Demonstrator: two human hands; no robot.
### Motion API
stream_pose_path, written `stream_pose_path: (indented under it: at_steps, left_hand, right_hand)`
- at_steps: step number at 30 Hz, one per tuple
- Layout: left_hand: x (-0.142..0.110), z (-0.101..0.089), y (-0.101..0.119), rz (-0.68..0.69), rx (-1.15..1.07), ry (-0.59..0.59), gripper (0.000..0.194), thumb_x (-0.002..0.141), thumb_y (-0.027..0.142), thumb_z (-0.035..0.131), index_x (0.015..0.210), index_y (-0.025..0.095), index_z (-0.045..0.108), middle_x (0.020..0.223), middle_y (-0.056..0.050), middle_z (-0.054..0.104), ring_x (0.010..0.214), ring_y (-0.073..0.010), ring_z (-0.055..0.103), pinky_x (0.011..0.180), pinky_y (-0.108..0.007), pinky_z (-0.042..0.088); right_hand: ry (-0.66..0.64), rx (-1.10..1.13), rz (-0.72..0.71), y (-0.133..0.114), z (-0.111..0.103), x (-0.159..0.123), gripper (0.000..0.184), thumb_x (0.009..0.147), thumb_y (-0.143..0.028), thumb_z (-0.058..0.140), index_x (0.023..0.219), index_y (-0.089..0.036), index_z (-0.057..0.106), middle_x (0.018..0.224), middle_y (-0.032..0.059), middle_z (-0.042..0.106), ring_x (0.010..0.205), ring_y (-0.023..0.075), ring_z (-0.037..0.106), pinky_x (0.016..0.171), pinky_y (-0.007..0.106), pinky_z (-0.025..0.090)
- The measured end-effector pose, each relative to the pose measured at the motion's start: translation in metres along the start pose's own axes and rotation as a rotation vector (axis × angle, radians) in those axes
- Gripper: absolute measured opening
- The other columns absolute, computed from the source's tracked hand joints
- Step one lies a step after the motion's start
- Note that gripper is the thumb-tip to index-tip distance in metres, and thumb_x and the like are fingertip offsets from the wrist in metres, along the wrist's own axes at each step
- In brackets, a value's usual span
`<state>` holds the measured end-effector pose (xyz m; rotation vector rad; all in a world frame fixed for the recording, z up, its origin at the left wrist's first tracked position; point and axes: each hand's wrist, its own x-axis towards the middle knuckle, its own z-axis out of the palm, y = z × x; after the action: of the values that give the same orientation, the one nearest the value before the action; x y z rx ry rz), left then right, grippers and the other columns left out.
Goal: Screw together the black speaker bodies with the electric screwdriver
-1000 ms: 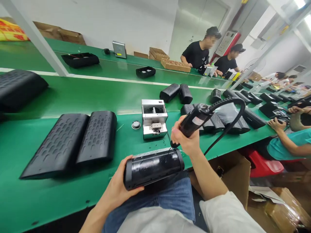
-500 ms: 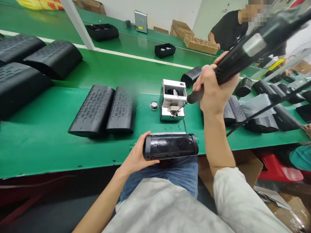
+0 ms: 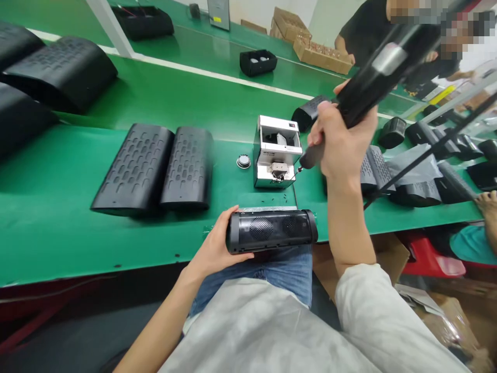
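Note:
My left hand [image 3: 217, 243] grips the left end of a black speaker housing [image 3: 274, 231] at the table's front edge; two round perforated grilles show on its face. My right hand [image 3: 344, 140] is wrapped round a black electric screwdriver [image 3: 363, 90], raised and slanting down to the left. Its thin bit points at the front of a silver screw feeder [image 3: 277, 153]; whether a screw sits on the tip is too small to tell. Left of the feeder lies a small round silver-rimmed part [image 3: 244, 161]. Several tiny dark screws [image 3: 274, 200] are scattered before the feeder.
Two black dimpled covers [image 3: 132, 168] stand to the left on the green table [image 3: 58, 228], and larger ones [image 3: 66, 72] behind them. More black housings [image 3: 419, 184] and a plastic bag [image 3: 413, 165] lie right. A co-worker [image 3: 361, 33] is across, near a cardboard tray [image 3: 322, 54].
The screwdriver tip has moved from the feeder's outlet to its right front corner. My left hand still holds the speaker housing in much the same place. The view has shifted slightly.

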<state>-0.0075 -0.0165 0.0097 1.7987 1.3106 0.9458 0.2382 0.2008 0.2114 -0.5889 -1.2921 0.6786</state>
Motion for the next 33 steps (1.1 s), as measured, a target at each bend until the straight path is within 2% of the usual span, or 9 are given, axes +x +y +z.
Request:
stream_pose_path:
  at_steps: [5,9,16,19,22,27,30,33]
  left_hand:
    - [-0.001,-0.001,-0.005,-0.018,0.007,-0.055,0.122,0.089,0.069,0.097,0.183,0.033,0.028,0.185,-0.02,0.046,0.171,-0.0483,0.051,0.14,-0.069,0.047]
    - [0.0,-0.002,-0.006,-0.01,0.033,-0.05,0.122,0.089,0.073,0.095,0.183,0.033,0.029,0.186,-0.02,0.046,0.172,-0.0483,0.051,0.137,-0.067,0.051]
    - [0.001,-0.003,-0.004,-0.01,0.046,-0.021,0.116,0.087,0.07,0.097,0.179,0.03,0.039,0.181,-0.019,0.054,0.167,-0.0477,0.058,0.135,-0.066,0.053]
    - [0.0,-0.003,-0.004,-0.021,0.06,-0.009,0.116,0.085,0.066,0.099,0.178,0.03,0.04,0.178,-0.019,0.058,0.164,-0.0478,0.061,0.131,-0.066,0.058]
    - [-0.001,-0.003,-0.007,-0.024,0.092,0.027,0.118,0.081,0.06,0.103,0.177,0.031,0.04,0.171,-0.018,0.064,0.157,-0.0471,0.069,0.126,-0.063,0.063]
    - [-0.001,-0.007,-0.01,0.0,0.136,0.058,0.11,0.082,0.057,0.101,0.173,0.035,0.043,0.163,-0.015,0.07,0.143,-0.0457,0.078,0.115,-0.061,0.071]
    - [0.0,-0.008,-0.009,-0.024,0.151,0.079,0.109,0.084,0.058,0.097,0.176,0.04,0.042,0.161,-0.012,0.071,0.141,-0.0491,0.079,0.114,-0.07,0.071]
    - [0.001,-0.007,-0.004,-0.081,0.148,0.109,0.108,0.083,0.068,0.092,0.176,0.054,0.04,0.16,-0.005,0.072,0.141,-0.0542,0.077,0.114,-0.086,0.066]
  right_hand:
    - [-0.008,-0.005,-0.029,-0.063,-0.041,-0.01,0.021,0.088,-0.026,0.089,0.104,-0.03,0.076,0.062,-0.0109,0.046,0.042,0.0102,0.04,0.038,0.027,0.034]
    - [0.008,-0.073,-0.015,-0.089,-0.063,-0.018,0.019,0.085,-0.023,0.084,0.102,-0.031,0.081,0.059,-0.0096,0.046,0.041,0.011,0.041,0.038,0.027,0.036]
    - [-0.002,-0.054,0.038,-0.085,-0.061,-0.027,0.021,0.087,-0.022,0.088,0.102,-0.031,0.077,0.06,-0.0105,0.048,0.041,0.0108,0.045,0.039,0.025,0.038]
    - [-0.016,-0.071,0.099,-0.076,-0.061,-0.039,0.025,0.087,-0.019,0.087,0.104,-0.031,0.073,0.06,-0.0121,0.052,0.04,0.0115,0.046,0.04,0.026,0.044]
    - [-0.059,-0.06,0.172,-0.06,-0.067,-0.059,0.028,0.09,-0.026,0.093,0.104,-0.031,0.069,0.066,-0.0107,0.058,0.042,0.0117,0.05,0.041,0.027,0.048]
    - [-0.045,0.005,0.199,-0.043,-0.078,-0.084,0.034,0.096,-0.038,0.095,0.1,-0.03,0.062,0.069,-0.0084,0.059,0.043,0.0114,0.048,0.04,0.029,0.046]
    - [-0.08,0.034,0.266,-0.043,-0.082,-0.088,0.035,0.098,-0.039,0.094,0.1,-0.029,0.061,0.07,-0.0071,0.059,0.046,0.0121,0.05,0.043,0.029,0.045]
    - [-0.062,0.02,0.297,-0.046,-0.08,-0.086,0.04,0.093,-0.043,0.098,0.093,-0.027,0.061,0.069,-0.0058,0.06,0.048,0.0117,0.05,0.044,0.029,0.044]
